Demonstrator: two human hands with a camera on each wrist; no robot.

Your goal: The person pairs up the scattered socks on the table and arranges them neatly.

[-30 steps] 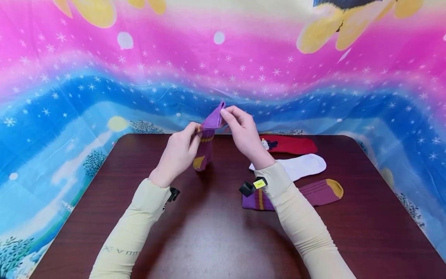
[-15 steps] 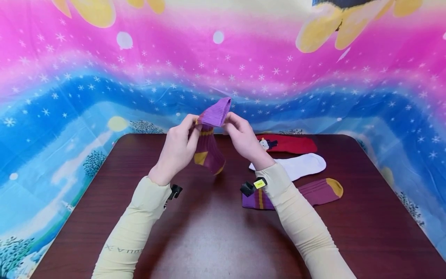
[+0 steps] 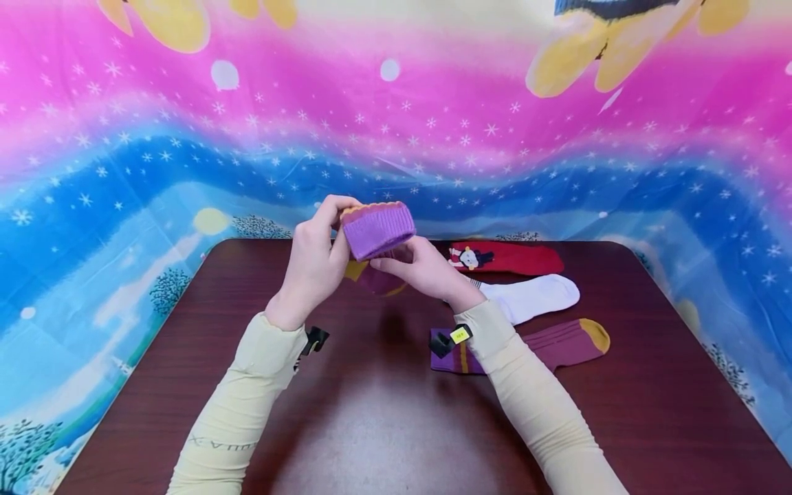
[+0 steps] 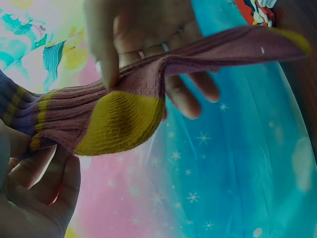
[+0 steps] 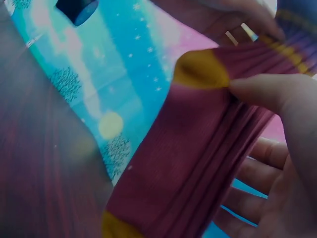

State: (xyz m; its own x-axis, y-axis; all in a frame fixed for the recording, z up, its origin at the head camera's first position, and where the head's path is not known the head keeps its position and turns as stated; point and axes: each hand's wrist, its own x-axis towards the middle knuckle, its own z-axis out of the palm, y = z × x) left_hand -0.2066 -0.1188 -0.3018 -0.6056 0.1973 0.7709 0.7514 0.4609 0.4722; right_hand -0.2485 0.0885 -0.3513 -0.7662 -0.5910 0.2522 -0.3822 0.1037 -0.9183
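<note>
A purple and maroon sock with mustard stripes, heel and toe is held up above the table, its ribbed cuff facing the head camera. My left hand pinches it at the striped band below the cuff; in the left wrist view, the fingers curl beneath the stripes. Lower down, my right hand holds the sock's leg beside the mustard heel, thumb on one face and fingers behind. The foot hangs free toward the mustard toe, partly hidden behind the right hand in the head view.
On the dark wooden table, to the right, lie a red sock with a cartoon figure, a white sock and a matching purple and maroon sock, partly under the right forearm. A colourful printed cloth hangs around the table.
My right hand has left the cuff's edge and moved down to the sock's leg near the heel. The cuff has tipped toward the head camera, while the left hand keeps its grip.
</note>
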